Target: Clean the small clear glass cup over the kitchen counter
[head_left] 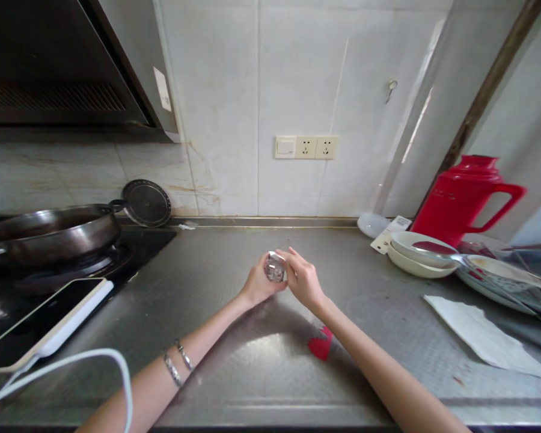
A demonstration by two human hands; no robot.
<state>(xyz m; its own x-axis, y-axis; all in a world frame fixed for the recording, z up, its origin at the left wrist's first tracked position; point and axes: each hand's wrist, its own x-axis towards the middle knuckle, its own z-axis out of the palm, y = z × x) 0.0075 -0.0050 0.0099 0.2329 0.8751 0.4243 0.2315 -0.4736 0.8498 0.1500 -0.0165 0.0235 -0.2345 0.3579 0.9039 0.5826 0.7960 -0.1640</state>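
Note:
My left hand (256, 282) is wrapped around a small clear, shiny round object (275, 268) that looks like a little glass or jar seen from above. From the other side, my right hand (303, 276) grips its rim with bent fingers, and the fingertips partly cover it. Its exact kind cannot be made out. Both hands are just above the middle of the steel counter (225, 252). A red scrap with a jagged edge (320, 344) lies on the counter beside my right forearm, which may hide part of it.
At left, a metal pan (54, 231) sits on the black stove, near a phone (45, 325) with a white cable (90, 355). To the right are a red thermos jug (460, 201), stacked bowls (421, 264), plates (491, 288) and a white paper towel (482, 334). Sockets (316, 147) are on the wall.

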